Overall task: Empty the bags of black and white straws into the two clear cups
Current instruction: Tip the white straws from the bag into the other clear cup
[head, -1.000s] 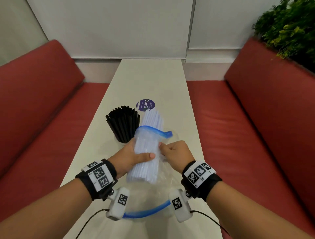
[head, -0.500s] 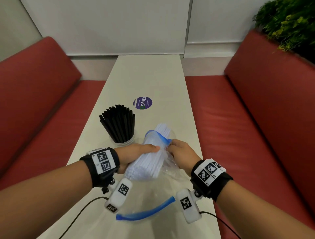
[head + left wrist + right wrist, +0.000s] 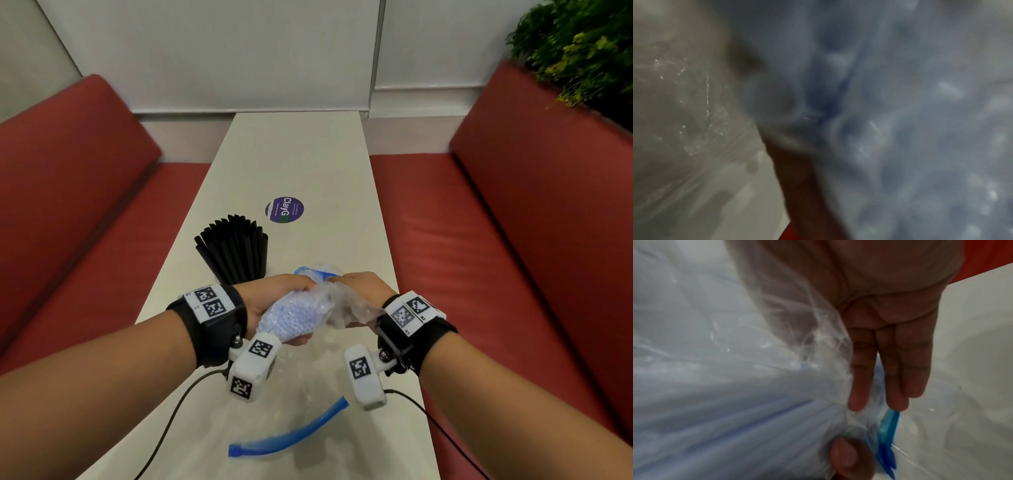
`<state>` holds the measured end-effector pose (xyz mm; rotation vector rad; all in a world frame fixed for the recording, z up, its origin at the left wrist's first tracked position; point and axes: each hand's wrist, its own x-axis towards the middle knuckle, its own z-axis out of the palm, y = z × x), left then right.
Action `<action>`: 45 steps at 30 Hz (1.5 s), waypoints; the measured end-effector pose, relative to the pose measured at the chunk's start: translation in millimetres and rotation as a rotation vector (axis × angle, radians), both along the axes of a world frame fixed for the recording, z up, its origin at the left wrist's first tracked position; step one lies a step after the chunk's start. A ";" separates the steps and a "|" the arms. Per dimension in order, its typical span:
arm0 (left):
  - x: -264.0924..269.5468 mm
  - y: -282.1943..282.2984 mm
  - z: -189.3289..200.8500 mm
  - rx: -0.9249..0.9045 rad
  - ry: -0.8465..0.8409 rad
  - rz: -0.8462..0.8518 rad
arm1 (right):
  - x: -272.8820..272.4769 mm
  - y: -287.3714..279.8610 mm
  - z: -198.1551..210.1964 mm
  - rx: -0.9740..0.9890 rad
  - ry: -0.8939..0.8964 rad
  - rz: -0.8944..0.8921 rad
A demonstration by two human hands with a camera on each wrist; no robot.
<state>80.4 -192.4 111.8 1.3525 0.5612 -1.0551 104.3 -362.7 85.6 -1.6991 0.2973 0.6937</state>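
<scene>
My left hand (image 3: 274,299) grips a bundle of white straws (image 3: 291,318) through its clear zip bag (image 3: 346,308). The bundle is tipped away from me, its near ends facing the head camera. In the left wrist view the white straws' ends (image 3: 920,129) fill the picture, blurred. My right hand (image 3: 359,286) pinches the bag's mouth by the blue zip strip (image 3: 887,431), thumb (image 3: 846,456) under it. Black straws (image 3: 233,246) stand fanned in a clear cup just beyond my left wrist. A second clear cup sits mostly hidden behind my hands.
An empty clear bag with a blue zip (image 3: 291,435) lies on the narrow white table (image 3: 294,154) close to me. A purple round sticker (image 3: 284,209) marks the table's middle. Red bench seats (image 3: 462,257) flank both sides; a plant (image 3: 575,51) stands at the far right.
The bundle has swung from nearly upright to tipped forward and down, its mouth now beyond my hands. Both hands moved forward and closer together; my right hand shifted up to the zip.
</scene>
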 end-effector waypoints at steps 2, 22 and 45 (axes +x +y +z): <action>2.2 -0.9 0.1 -0.008 0.019 0.008 | 4.5 -1.6 1.1 0.014 0.046 0.034; 8.7 28.6 1.9 -0.150 -0.015 0.223 | 9.1 -13.9 -19.8 0.070 -0.022 0.005; 15.2 28.1 6.5 0.484 -1.070 0.189 | 33.4 -0.9 -9.5 -0.386 -0.617 0.157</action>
